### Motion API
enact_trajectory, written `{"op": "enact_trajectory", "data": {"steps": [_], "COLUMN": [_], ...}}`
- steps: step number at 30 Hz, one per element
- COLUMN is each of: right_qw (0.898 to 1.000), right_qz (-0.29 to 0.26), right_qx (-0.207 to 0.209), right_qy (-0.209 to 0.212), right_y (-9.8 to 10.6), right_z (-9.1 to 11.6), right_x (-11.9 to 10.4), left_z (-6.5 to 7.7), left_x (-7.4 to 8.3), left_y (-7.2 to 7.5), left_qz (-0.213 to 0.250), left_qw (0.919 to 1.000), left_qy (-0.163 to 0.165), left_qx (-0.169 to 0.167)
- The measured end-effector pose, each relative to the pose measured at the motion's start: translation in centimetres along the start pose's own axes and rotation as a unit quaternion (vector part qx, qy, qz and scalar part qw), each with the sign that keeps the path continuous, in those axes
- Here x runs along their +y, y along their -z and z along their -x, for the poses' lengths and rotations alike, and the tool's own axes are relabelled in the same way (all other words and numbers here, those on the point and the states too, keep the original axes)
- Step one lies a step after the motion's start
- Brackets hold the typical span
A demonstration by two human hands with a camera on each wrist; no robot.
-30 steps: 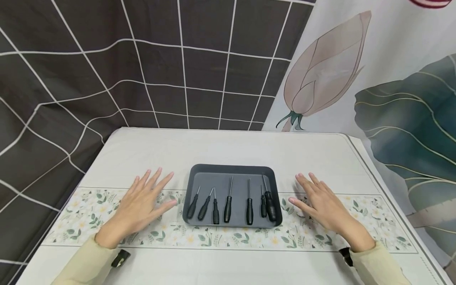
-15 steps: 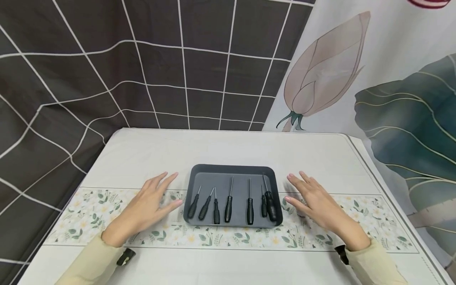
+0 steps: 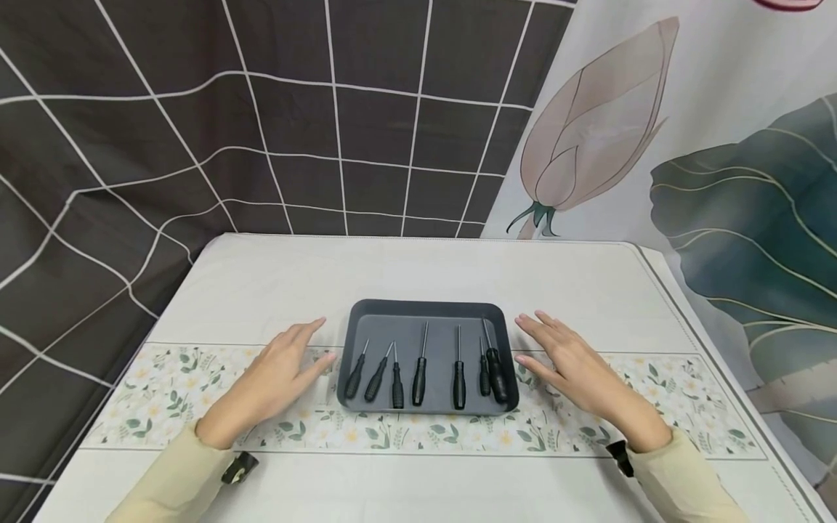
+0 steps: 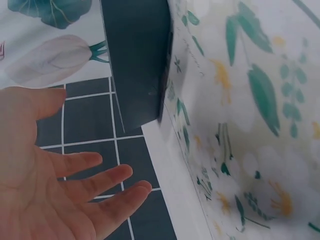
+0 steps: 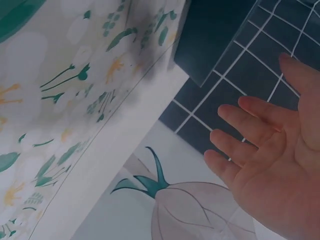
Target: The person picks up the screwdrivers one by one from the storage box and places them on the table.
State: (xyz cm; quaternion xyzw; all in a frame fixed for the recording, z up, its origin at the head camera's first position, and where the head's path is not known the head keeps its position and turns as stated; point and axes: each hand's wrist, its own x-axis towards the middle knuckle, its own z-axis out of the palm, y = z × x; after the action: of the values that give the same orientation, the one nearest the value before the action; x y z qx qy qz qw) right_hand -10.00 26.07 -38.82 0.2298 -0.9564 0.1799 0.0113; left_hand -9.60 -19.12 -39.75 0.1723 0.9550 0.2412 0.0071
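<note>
Grey and probably stiff, the tray of seven screwdrivers lies between the left hand and right hand, their fingers parted and empty. Its short sides suit a level grip; screwdrivers could slide.

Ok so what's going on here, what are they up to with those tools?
Someone has their left hand and right hand on either side of a gray tray, close to it but not touching. Their fingers are relaxed and hold nothing. Seven black screwdrivers lie in the tray, handles toward the person, and the tray sits on a white table cover with a floral band.
</note>
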Motion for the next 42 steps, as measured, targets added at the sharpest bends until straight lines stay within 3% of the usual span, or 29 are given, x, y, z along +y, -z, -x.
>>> {"op": "enact_trajectory", "data": {"steps": [11,18,26,33,42], "right_qw": [0.999,0.996,0.993,0.989,0.975], "right_qz": [-0.037,-0.072,-0.113,-0.146,-0.220], "right_qx": [0.008,0.012,-0.017,-0.016,-0.034], "right_qy": [0.034,0.043,0.014,0.032,0.013], "right_y": [0.1,0.0,0.1,-0.1,0.5], "right_z": [-0.8,-1.3,-1.9,-2.4,-2.9], "right_x": [-0.5,-1.0,-1.5,-1.8,-2.4], "left_z": [-0.7,-0.9,-1.3,-1.7,-1.9], "left_x": [0.6,0.9,1.1,1.2,1.3], "left_y": [0.0,0.0,-0.4,-0.8,-1.2], "left_qz": [0.076,0.096,0.109,0.117,0.098], "left_qw": [0.9968,0.9949,0.9935,0.9927,0.9946], "left_qy": [0.009,0.024,0.028,0.029,0.033], "left_qx": [0.021,0.019,0.018,0.007,0.006]}}
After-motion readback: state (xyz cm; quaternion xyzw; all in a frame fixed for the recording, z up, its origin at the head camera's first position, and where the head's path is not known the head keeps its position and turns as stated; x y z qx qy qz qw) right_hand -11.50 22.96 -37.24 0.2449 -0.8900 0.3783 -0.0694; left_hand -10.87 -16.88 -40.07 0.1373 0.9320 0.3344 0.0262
